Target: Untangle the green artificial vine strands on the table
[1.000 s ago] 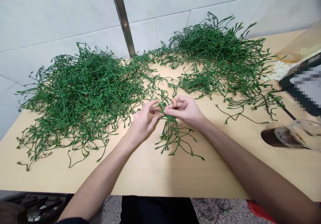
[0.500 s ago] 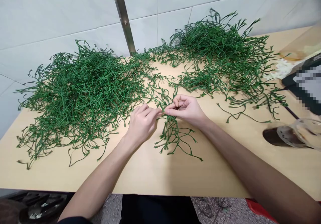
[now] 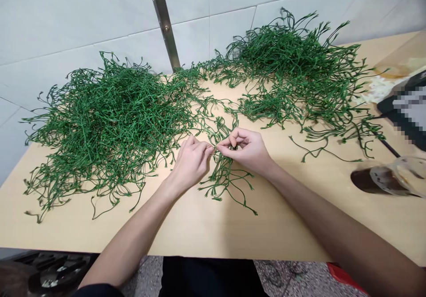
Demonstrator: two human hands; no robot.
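Observation:
A small bundle of thin green plastic-looking stems (image 3: 223,177) lies across the table between my hands, its forked tips spread toward me. At its narrow middle, my left hand (image 3: 193,157) is closed in a pinch from the left. My right hand (image 3: 246,148) pinches the same spot from the right, its other fingers curled. The fingertips nearly meet, and whatever fine thing may be between them is too small to make out. Beyond my left hand lies a big tangled heap of the same green stems (image 3: 109,115).
A second heap of green stems (image 3: 289,61) lies at the back right against the tiled wall (image 3: 233,30). On the right are a clear cup with dark drink (image 3: 376,179), a dark device with a blurred screen (image 3: 411,106) and white bits (image 3: 376,88). A metal strip (image 3: 165,26) runs down the wall.
Both hands keep pinching the middle of the bundle and have shifted only slightly. The bundle's near tips have swung a little to the left.

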